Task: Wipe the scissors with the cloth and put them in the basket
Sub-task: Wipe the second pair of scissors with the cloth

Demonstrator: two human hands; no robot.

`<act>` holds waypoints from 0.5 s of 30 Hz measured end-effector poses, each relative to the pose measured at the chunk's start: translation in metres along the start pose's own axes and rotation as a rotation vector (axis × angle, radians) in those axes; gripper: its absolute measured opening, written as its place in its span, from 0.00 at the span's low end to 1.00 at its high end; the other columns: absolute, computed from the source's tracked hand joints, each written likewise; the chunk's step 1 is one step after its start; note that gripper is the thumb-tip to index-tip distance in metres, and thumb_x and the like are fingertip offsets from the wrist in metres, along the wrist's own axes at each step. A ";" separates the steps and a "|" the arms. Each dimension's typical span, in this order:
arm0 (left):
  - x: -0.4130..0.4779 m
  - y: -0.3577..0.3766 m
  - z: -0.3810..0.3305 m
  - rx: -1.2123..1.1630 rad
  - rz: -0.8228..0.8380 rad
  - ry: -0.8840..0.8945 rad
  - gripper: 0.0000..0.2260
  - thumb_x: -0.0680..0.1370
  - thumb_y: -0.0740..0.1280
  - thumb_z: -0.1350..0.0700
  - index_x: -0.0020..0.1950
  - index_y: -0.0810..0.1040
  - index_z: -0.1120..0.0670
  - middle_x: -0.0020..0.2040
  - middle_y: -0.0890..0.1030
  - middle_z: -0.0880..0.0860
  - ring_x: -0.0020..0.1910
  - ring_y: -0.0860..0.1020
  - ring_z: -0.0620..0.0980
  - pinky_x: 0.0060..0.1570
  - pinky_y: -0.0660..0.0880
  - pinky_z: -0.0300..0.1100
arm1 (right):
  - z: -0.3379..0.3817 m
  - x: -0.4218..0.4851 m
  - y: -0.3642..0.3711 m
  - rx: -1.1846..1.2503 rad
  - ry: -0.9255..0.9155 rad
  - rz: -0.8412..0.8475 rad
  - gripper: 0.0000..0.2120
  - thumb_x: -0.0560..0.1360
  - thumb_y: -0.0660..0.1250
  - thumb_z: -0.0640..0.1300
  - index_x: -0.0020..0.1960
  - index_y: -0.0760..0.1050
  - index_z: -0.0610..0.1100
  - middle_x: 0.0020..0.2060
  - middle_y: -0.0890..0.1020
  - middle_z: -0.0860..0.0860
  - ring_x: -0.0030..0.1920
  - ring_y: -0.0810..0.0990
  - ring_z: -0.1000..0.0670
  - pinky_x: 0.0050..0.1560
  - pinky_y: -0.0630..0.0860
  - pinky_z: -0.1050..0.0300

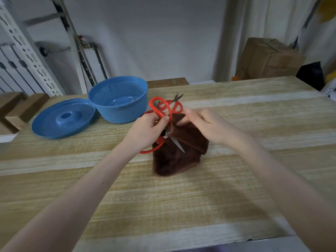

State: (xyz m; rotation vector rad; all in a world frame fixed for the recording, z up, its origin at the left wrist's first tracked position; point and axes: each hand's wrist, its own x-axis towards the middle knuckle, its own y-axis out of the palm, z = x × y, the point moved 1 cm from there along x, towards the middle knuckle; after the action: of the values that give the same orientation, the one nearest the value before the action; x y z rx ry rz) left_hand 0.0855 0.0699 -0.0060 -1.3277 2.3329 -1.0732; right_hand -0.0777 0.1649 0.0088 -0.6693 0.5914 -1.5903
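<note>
At the middle of the wooden surface, just above a brown cloth: gripping the red-handled scissors with the left hand, fingers curled round the handles just below the big loops. Held handles up, blades down and slanting right, tip against the cloth's raised fold. Pinching the top edge of that fold with the right hand, thumb and fingers closed on the fabric, right beside the blades. Lower down, more of the cloth heaped on the surface beneath both hands. Behind the hands, on the surface, another red-handled pair with dark tips pointing away; under the left wrist, one more red loop, owner unclear. Off to the left, well apart from the hands, a blue perforated basket standing open, with a blue lid lying just beside it.
</note>
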 end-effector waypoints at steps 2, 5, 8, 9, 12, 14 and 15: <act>0.000 -0.002 0.000 0.039 0.007 0.010 0.19 0.81 0.60 0.48 0.42 0.78 0.62 0.24 0.71 0.46 0.19 0.69 0.40 0.27 0.65 0.41 | -0.005 0.002 0.004 0.021 -0.013 -0.031 0.19 0.82 0.54 0.55 0.50 0.83 0.50 0.48 0.84 0.56 0.51 0.81 0.58 0.58 0.74 0.58; 0.000 -0.002 -0.001 0.075 0.030 0.028 0.21 0.81 0.61 0.46 0.42 0.76 0.64 0.28 0.73 0.50 0.23 0.69 0.42 0.31 0.68 0.43 | -0.011 0.006 0.013 -0.077 -0.066 -0.029 0.04 0.77 0.67 0.50 0.46 0.80 0.52 0.43 0.82 0.59 0.46 0.81 0.57 0.51 0.77 0.53; 0.001 -0.003 -0.003 0.076 0.048 0.050 0.21 0.81 0.61 0.46 0.42 0.76 0.64 0.30 0.74 0.51 0.22 0.69 0.41 0.31 0.68 0.42 | -0.011 0.006 0.020 -0.196 -0.089 -0.077 0.04 0.75 0.69 0.51 0.45 0.79 0.51 0.42 0.82 0.57 0.45 0.80 0.53 0.50 0.77 0.48; 0.002 -0.003 -0.003 0.076 0.054 0.055 0.21 0.81 0.61 0.46 0.43 0.77 0.65 0.29 0.74 0.50 0.21 0.69 0.40 0.30 0.67 0.41 | -0.010 0.006 0.022 -0.239 -0.106 -0.074 0.05 0.76 0.68 0.51 0.46 0.79 0.50 0.43 0.82 0.55 0.47 0.79 0.51 0.50 0.76 0.48; 0.000 -0.003 -0.001 0.055 0.092 0.039 0.21 0.80 0.62 0.48 0.44 0.77 0.67 0.30 0.74 0.54 0.19 0.67 0.40 0.23 0.63 0.34 | -0.008 0.005 0.023 -0.341 -0.160 -0.005 0.07 0.78 0.65 0.48 0.48 0.78 0.46 0.45 0.81 0.53 0.50 0.78 0.48 0.53 0.73 0.48; -0.002 -0.002 -0.001 0.033 0.118 0.028 0.21 0.80 0.62 0.48 0.44 0.76 0.68 0.30 0.73 0.54 0.18 0.66 0.40 0.20 0.61 0.31 | -0.010 0.003 0.022 -0.317 -0.149 0.047 0.06 0.79 0.64 0.48 0.46 0.77 0.48 0.44 0.80 0.54 0.49 0.77 0.50 0.53 0.73 0.48; -0.003 -0.002 -0.001 0.030 0.129 0.027 0.21 0.80 0.62 0.48 0.44 0.75 0.67 0.30 0.72 0.54 0.17 0.65 0.40 0.20 0.61 0.31 | -0.010 0.003 0.021 -0.291 -0.133 0.080 0.05 0.79 0.64 0.48 0.45 0.76 0.49 0.43 0.79 0.55 0.48 0.77 0.51 0.52 0.74 0.49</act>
State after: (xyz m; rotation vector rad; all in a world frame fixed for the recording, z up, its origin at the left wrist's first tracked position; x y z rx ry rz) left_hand 0.0876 0.0723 -0.0044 -1.1420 2.3762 -1.0880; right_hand -0.0709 0.1595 -0.0128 -0.9485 0.7486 -1.3859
